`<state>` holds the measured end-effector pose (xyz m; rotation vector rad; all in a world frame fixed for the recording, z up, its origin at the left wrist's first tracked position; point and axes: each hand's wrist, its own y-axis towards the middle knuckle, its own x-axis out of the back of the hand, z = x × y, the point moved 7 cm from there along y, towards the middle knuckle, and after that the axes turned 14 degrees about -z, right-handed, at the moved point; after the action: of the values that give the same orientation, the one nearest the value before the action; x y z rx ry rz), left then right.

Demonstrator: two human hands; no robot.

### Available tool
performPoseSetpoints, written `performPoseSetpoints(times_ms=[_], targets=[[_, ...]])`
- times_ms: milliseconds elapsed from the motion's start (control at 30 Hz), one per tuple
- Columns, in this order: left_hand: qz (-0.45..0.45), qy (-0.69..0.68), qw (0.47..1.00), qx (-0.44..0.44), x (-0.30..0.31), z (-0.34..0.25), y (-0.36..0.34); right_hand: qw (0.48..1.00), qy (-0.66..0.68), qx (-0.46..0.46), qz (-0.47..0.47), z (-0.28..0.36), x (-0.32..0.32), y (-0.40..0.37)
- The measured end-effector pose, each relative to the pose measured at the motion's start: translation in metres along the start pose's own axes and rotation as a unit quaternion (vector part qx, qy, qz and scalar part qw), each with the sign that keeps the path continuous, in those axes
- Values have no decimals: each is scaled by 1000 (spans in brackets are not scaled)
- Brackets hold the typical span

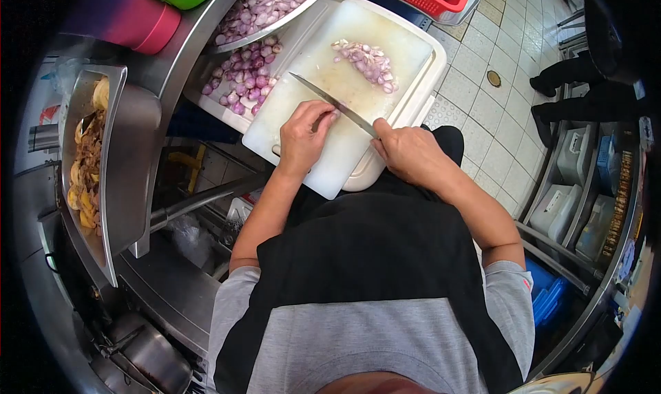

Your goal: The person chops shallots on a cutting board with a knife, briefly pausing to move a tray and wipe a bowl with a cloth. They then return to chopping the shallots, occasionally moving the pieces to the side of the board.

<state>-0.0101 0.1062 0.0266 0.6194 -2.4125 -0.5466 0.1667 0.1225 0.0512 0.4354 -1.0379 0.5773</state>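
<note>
Left hand (303, 136) curled palm-down on the white cutting board (330, 170), fingertips bent in narrow and pinning a shallot (336, 113) (mostly hidden under the knuckles, only a pinkish edge showing); right hand (407, 152) closed tight around the handle of a knife (330, 99), just beside the left hand at its 3 o'clock. Blade slanting from the right fist toward 10 o'clock, passing right at the left fingertips where the shallot sits; tip ending over bare board. At 1 o'clock from the left hand, well apart, a loose pile of sliced shallot (365, 60) on the far part of the board. At 11 o'clock, off the board's edge, peeled whole shallots (246, 81) lying in a white tray (227, 115); beyond them, toward 12 o'clock, a metal bowl (289, 15) heaped with more. At 9 o'clock, well apart, a steel pan (134, 146) holding yellowish peelings.
</note>
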Motion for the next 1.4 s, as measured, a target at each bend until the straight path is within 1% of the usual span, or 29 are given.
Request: performPoseSetpoints(times_ms=[100,133,167,233,333,400,500,567,600,667,900,1000,1133,1200,1233,1267,1300,1367,1400], targets=[[-7,-7,1000,2,0,0,-2,1000,2,-8,3,9,17,-8],[-7,-9,1000,6,0,-1,-1,1000,1,-7,3,6,8,-8],[-8,-10,1000,10,0,-1,-1,1000,8,-4,-17,1,-7,-7],[-6,-9,1000,11,0,-2,0,999,16,1,-37,-1,-13,-1],[-4,-8,1000,10,1,-1,0,999,17,0,-27,3,-6,4],[-5,-9,1000,10,0,-1,0,1000,3,-4,6,7,9,-1],[-12,-6,1000,-3,1,-3,0,1000,12,-10,4,8,10,-6],[-7,-3,1000,4,1,-2,0,1000,22,-11,-10,0,-15,-4],[-6,-2,1000,4,1,-2,-1,999,34,-16,-26,0,-18,0],[-9,-11,1000,12,1,1,-2,999,34,-17,-16,-5,-19,4],[-11,-12,1000,14,1,3,-2,1000,12,-12,14,12,17,-7],[-8,-9,1000,9,1,1,-1,999,19,-19,19,9,10,-8],[-12,-11,1000,12,1,-1,-1,999,24,-30,13,5,-18,0],[-9,-8,1000,15,0,-2,0,996,70,-46,16,-4,-31,9],[-1,8,1000,-10,-1,-5,1,996,72,-46,14,-11,-34,12],[6,24,999,-37,-2,-9,2,992,118,-44,5,-17,-35,15],[7,24,999,-40,0,-10,3,986,164,-42,-3,-19,-30,18],[47,86,989,-111,-3,-17,2,988,142,-52,11,-25,-24,16],[48,86,989,-111,-2,-18,2,993,109,-48,13,-24,-20,13]])
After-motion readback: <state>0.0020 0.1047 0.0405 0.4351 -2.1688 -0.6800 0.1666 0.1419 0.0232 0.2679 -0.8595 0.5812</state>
